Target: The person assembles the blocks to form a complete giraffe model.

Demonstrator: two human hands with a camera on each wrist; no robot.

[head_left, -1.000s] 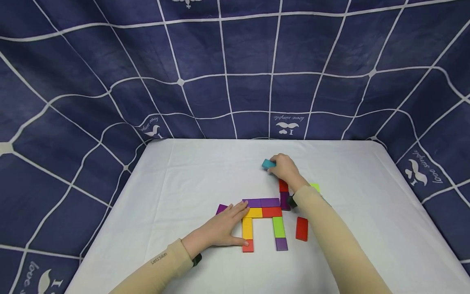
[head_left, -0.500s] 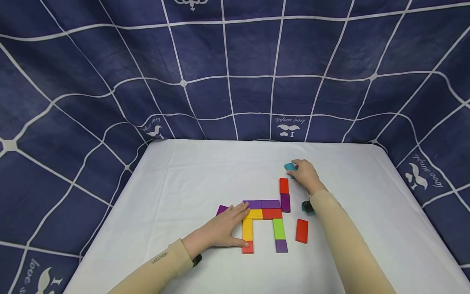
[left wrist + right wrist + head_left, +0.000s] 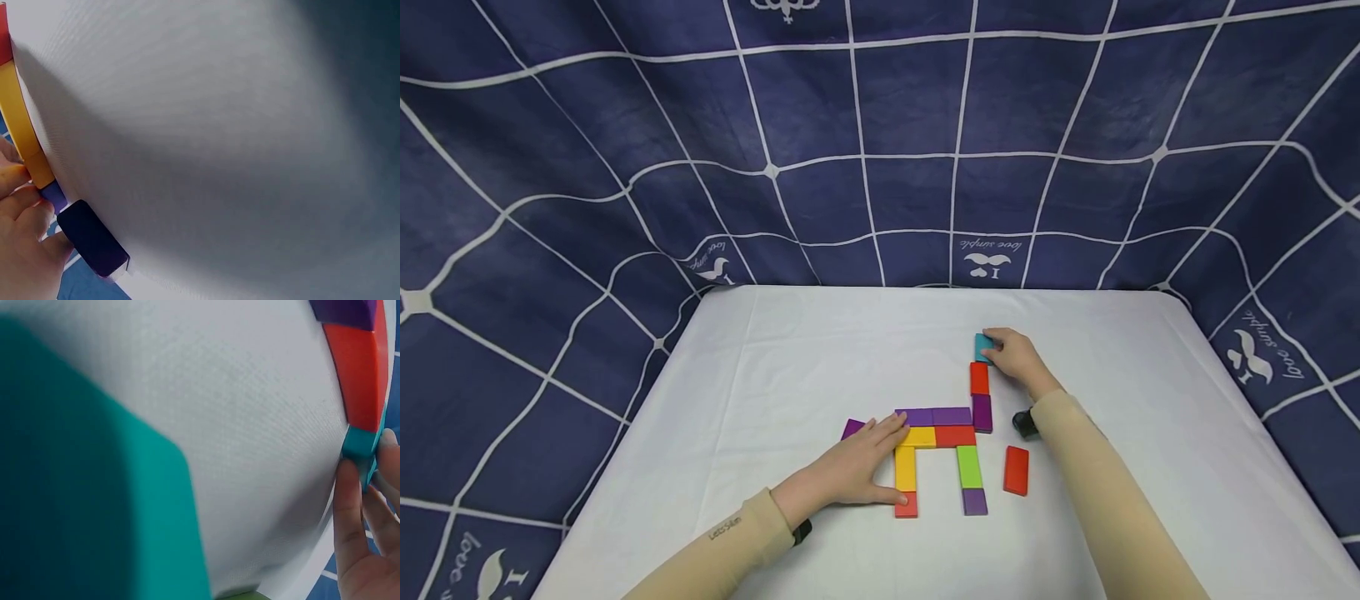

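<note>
My right hand (image 3: 1019,357) pinches a teal block (image 3: 982,347) between thumb and fingers at the top of an upright column. Its end meets a red block (image 3: 979,378), with a dark purple block (image 3: 982,413) below that. My left hand (image 3: 859,463) rests with spread fingers at the left side of a flat block figure, fingertips over its upper left corner and thumb on a red-orange block (image 3: 907,506). Two purple blocks (image 3: 952,416) lie above a yellow block (image 3: 921,437) and a red one (image 3: 955,436). Legs of yellow (image 3: 906,468), lime (image 3: 970,467) and purple (image 3: 975,502) run downward.
A loose red block (image 3: 1017,471) lies right of the figure. Another purple block (image 3: 852,428) shows partly behind the left hand. Close to the right wrist camera sits a large-looking teal block (image 3: 156,506), with a green edge (image 3: 244,595) below. White cloth (image 3: 790,350) covers the table.
My right hand first carried the teal block rightward past the column, then brought it slightly back left, squaring it against the red block's end. My left hand has stayed in place.
</note>
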